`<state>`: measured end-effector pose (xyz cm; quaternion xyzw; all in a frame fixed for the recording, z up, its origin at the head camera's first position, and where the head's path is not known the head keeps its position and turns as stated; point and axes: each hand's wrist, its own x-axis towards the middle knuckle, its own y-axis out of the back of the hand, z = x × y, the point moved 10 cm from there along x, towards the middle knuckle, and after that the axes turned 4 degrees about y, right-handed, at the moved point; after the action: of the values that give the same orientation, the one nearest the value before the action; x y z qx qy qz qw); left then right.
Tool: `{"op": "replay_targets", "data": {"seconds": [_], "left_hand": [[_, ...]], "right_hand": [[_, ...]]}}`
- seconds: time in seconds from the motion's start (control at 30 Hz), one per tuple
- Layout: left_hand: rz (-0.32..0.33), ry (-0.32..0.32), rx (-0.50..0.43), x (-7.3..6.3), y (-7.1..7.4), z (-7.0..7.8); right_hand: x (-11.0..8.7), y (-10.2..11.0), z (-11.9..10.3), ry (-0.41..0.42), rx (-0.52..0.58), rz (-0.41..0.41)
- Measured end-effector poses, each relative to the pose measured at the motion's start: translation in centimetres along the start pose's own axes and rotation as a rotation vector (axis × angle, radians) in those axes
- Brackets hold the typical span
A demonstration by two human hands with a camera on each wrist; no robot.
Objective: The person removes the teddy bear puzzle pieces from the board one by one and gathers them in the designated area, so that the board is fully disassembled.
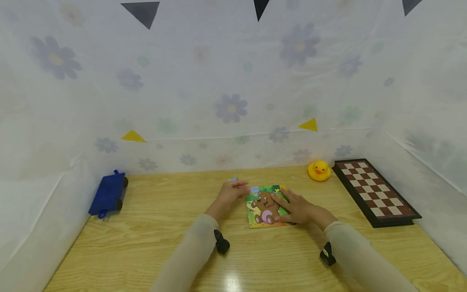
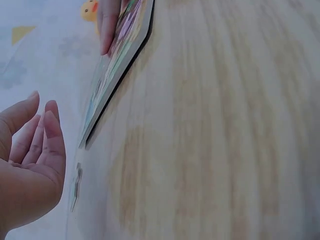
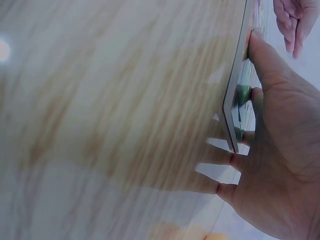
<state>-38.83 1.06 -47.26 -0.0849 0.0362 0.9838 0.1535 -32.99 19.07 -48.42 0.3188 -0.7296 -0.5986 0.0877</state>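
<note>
A square jigsaw puzzle with a cartoon bear lies flat on the wooden table. My right hand rests on its right side with fingers spread; in the right wrist view the thumb lies on the board and other fingers reach past its edge. My left hand is by the puzzle's upper left corner, its fingers loosely bent and nothing visible in them in the left wrist view. Behind that hand, a small puzzle piece lies on the table, mostly hidden in the head view; it appears as a thin flat piece in the left wrist view.
A yellow rubber duck sits at the back right, beside a checkered game board with a black frame. On the far left stands a blue toy cart with dark wheels. Flower-patterned white sheeting walls the table's back and sides.
</note>
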Motion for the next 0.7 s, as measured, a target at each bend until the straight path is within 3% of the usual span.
{"op": "replay_targets", "data": {"seconds": [0.2,0.7], "left_hand": [[-0.002,-0.006,-0.018,0.4,-1.2,-0.5],[-0.026,0.031,-0.008,1.0,-2.2,-1.8]], "right_hand": [[0.0,0.0,0.1,0.0,0.004,-0.005],[0.2,-0.2,0.3,0.0,0.015,-0.003]]}}
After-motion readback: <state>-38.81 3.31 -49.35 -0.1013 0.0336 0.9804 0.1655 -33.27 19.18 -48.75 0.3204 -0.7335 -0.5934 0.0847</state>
